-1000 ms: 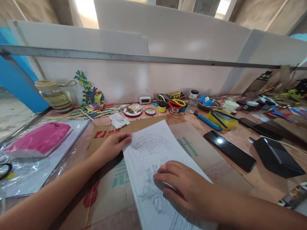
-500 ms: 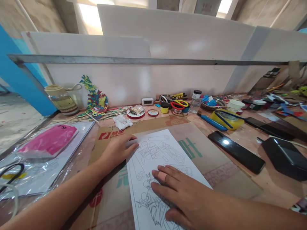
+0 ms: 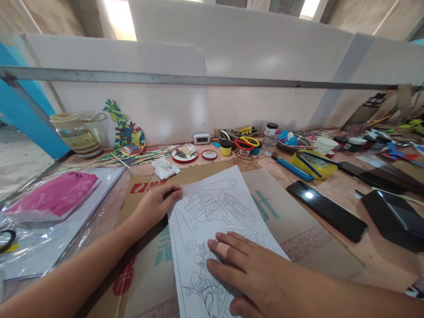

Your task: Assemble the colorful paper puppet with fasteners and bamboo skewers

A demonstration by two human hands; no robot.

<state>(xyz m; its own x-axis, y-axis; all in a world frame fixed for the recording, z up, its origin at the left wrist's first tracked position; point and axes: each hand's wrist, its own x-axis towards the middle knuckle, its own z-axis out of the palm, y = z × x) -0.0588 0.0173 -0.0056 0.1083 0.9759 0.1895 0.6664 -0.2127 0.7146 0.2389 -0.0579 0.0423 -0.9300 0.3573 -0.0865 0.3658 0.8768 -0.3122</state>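
A white sheet of paper with black line drawings lies on flattened cardboard in front of me. My left hand is at the paper's upper left edge, its thumb and fingers closed on that edge. Spread flat over the lower right part of the drawing is my right hand, fingers stretched out and covering some of the lines. A band is on one of its fingers.
On the left, a pink packet lies on papers under clear plastic. A crumpled tissue, a dish of beads and paint pots line the back. To the right are a phone, a blue cutter and a black case.
The top of the paper has shifted slightly up and left. My left hand's thumb and fingers have come together at its edge; the right hand stays flat. The view has shifted a little.
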